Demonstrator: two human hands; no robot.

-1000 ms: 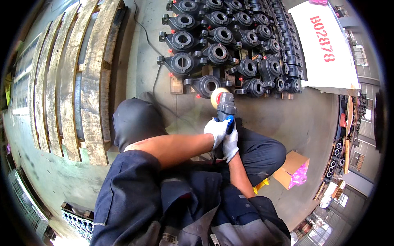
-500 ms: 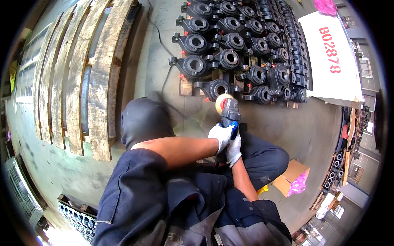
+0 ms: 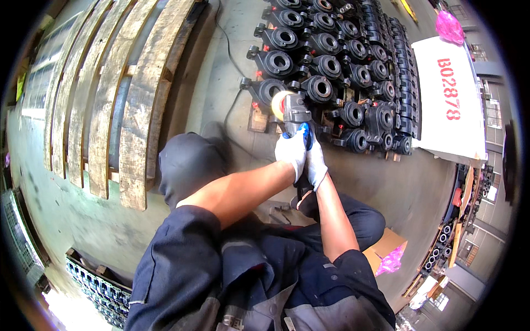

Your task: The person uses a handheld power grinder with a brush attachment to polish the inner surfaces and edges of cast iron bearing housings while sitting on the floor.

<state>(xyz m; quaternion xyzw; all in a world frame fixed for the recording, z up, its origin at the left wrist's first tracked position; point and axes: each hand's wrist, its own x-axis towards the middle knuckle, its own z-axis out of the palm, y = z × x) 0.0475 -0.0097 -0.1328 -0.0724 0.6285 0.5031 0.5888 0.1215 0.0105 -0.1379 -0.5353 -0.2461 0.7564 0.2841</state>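
Note:
Both of my hands wear white gloves with blue patches and grip one black angle grinder [image 3: 298, 112]. My left hand [image 3: 289, 150] is closed round its body, and my right hand [image 3: 316, 167] is closed right beside it. A pale yellow disc with a red centre [image 3: 278, 106] sits on the grinder's head. It overlaps the lower edge of a black ring-shaped metal casting [image 3: 267, 90] in the front left of the stack; whether they touch I cannot tell. More black castings [image 3: 318, 88] with round bores lie just right of the grinder's head.
Wooden pallets [image 3: 144, 105] lie on the left, and a cable [image 3: 227, 41] runs over the floor near them. Right of the castings stands a white box [image 3: 448, 99] with pink plastic [image 3: 450, 27] behind it. A cardboard box [image 3: 382, 246] sits by my right knee.
My hands have carried the grinder forward and slightly left. Its disc has moved from the nearest front casting to the one at the front left. My view has shifted a little.

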